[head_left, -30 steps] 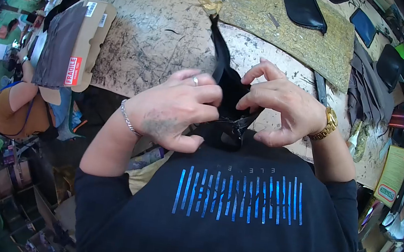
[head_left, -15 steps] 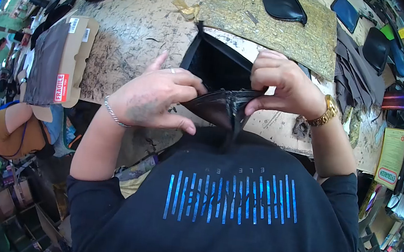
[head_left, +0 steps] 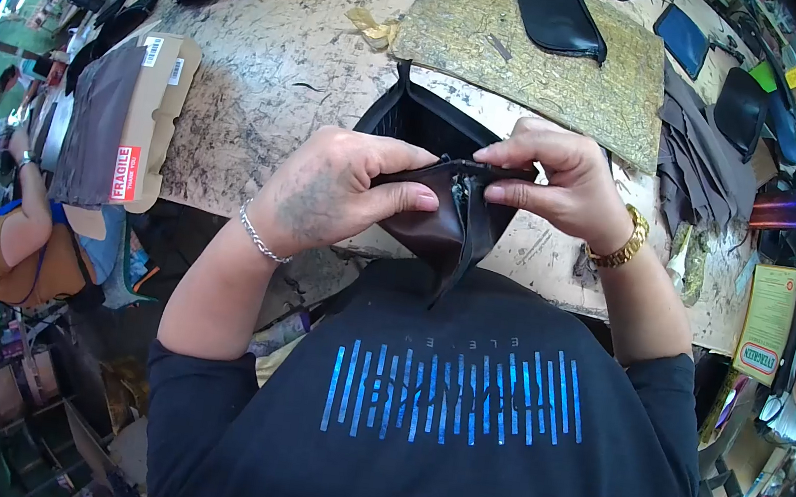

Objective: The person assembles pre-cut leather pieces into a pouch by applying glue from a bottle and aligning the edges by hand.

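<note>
A dark leather pouch hangs at the near edge of the worktable, its black inside showing and a seam running down its front. My left hand pinches the rim of the pouch between thumb and fingers, left of the seam. On the right of the seam, my right hand grips the same rim between thumb and forefinger. Some of the fingers are curled out of view behind the rim.
The worktable bears a cardboard piece with a FRAGILE label at left, a golden board, several black pouches and dark cloth at right. A co-worker is at far left.
My left hand has moved right and closed its thumb onto the rim. My right hand has shifted its fingers near the seam. The co-worker's arm is now raised.
</note>
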Motion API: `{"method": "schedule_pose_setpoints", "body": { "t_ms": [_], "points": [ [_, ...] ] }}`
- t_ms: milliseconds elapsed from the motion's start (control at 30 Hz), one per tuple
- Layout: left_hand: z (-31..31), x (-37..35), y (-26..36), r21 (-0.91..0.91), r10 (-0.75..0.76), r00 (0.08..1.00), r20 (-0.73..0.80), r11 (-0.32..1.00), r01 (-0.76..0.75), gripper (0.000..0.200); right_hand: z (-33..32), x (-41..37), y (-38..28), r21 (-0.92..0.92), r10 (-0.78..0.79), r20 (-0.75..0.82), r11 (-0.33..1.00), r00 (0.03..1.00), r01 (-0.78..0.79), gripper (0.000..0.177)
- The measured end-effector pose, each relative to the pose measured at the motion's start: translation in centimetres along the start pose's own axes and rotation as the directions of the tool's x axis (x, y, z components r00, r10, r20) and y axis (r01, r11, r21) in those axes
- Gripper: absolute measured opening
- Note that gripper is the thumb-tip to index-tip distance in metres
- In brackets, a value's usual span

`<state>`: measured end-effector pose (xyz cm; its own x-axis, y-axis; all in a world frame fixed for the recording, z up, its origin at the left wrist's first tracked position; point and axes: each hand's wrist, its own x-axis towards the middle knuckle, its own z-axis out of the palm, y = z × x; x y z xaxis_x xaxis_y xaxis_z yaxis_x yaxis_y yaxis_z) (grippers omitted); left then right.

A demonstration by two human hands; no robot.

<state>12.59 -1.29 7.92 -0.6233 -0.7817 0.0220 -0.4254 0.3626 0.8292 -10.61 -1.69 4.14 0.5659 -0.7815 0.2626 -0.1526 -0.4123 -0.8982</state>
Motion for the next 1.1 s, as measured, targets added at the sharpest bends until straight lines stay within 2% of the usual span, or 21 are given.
{"method": "schedule_pose_setpoints", "body": {
  "t_ms": [33, 133, 200, 233, 300, 400, 433, 467, 600, 667, 733, 800, 867, 933, 1000, 1067, 1100],
  "points": [
    [0.0, -0.2, -0.1, 0.001, -0.004, 1.000, -0.002, 1.000, 0.004, 0.023, 0.6, -0.1, -0.1, 0.052, -0.035, -0.071, 0.998, 0.997, 0.039, 0.023],
    [0.1, -0.9, -0.4, 0.053, -0.004, 1.000, -0.021, 0.999, 0.006, 0.028, 1.1, -0.7, -0.6, 0.028, -0.011, -0.079, 1.000, 0.997, 0.013, 0.023],
    [-0.1, -1.2, 0.1, -0.029, -0.054, 0.997, 0.061, 0.998, 0.056, 0.028, 1.5, -0.9, -0.8, 0.014, -0.016, -0.096, 1.000, 0.995, 0.017, 0.021],
    [-0.2, -1.3, 0.1, -0.030, -0.061, 0.996, 0.061, 0.998, 0.063, 0.028, 1.6, -1.0, -0.9, -0.041, -0.077, -0.114, 0.997, 0.990, 0.073, 0.022],
    [-0.4, -1.4, -0.2, -0.305, -0.137, 0.969, 0.205, 0.932, 0.196, 0.026, 1.7, -1.2, -1.0, -0.129, -0.158, -0.121, 0.981, 0.980, 0.142, 0.023],
    [-0.2, -0.9, 0.5, -0.349, -0.194, 0.944, 0.268, 0.894, 0.283, 0.028, 1.7, -1.3, -1.5, -0.158, -0.207, -0.119, 0.969, 0.971, 0.187, 0.022],
    [-0.8, -0.4, 2.0, -0.190, -0.210, 0.926, 0.315, 0.941, 0.278, 0.026, 1.7, -1.3, -1.6, -0.181, -0.224, -0.114, 0.963, 0.968, 0.201, 0.022],
    [-0.7, -0.5, 1.9, -0.191, -0.209, 0.927, 0.313, 0.942, 0.277, 0.026, 1.7, -1.3, -1.7, -0.182, -0.225, -0.112, 0.962, 0.968, 0.202, 0.022],
    [-0.5, -0.6, 1.6, -0.324, -0.195, 0.934, 0.301, 0.900, 0.292, 0.020, 1.1, -1.3, -1.7, -0.132, -0.223, -0.102, 0.969, 0.969, 0.209, 0.023],
    [-0.6, -0.3, 1.6, -0.375, -0.118, 0.944, 0.309, 0.897, 0.235, 0.017, 0.5, -1.1, -1.9, -0.107, -0.226, -0.083, 0.970, 0.971, 0.216, 0.024],
    [-0.7, 0.0, 1.7, -0.353, -0.057, 0.951, 0.305, 0.921, 0.168, 0.015, -0.1, -1.0, -2.3, -0.031, -0.216, -0.034, 0.976, 0.976, 0.215, 0.028],
    [-0.6, 0.4, 2.0, -0.333, 0.003, 0.954, 0.301, 0.937, 0.102, 0.014, -0.2, -1.0, -2.7, -0.030, -0.195, -0.017, 0.980, 0.981, 0.194, 0.033],
    [-0.6, 0.7, 2.4, -0.418, -0.061, 0.940, 0.337, 0.885, 0.207, 0.014, 0.0, -0.9, -3.2, 0.015, -0.135, -0.050, 0.991, 0.990, 0.135, 0.035],
    [-0.7, 1.1, 2.4, -0.407, -0.059, 0.936, 0.346, 0.889, 0.207, 0.014, -0.2, -0.8, -3.6, -0.038, -0.138, -0.058, 0.990, 0.989, 0.135, 0.031],
    [-0.8, 1.5, 2.4, -0.394, -0.059, 0.932, 0.358, 0.895, 0.208, 0.015, -0.6, -0.6, -3.4, -0.009, -0.010, 0.040, 1.000, 0.999, 0.010, 0.027],
    [-1.0, 1.9, 2.5, -0.422, -0.035, 0.931, 0.364, 0.885, 0.198, 0.015, -0.9, -0.4, -3.7, 0.038, 0.045, 0.011, 0.998, 0.999, -0.045, 0.025],
    [-1.1, 2.0, 2.6, -0.417, -0.032, 0.930, 0.366, 0.888, 0.194, 0.015, -1.2, -0.2, -4.2, 0.001, 0.100, 0.057, 0.995, 0.993, -0.101, 0.025]
  ]
}}
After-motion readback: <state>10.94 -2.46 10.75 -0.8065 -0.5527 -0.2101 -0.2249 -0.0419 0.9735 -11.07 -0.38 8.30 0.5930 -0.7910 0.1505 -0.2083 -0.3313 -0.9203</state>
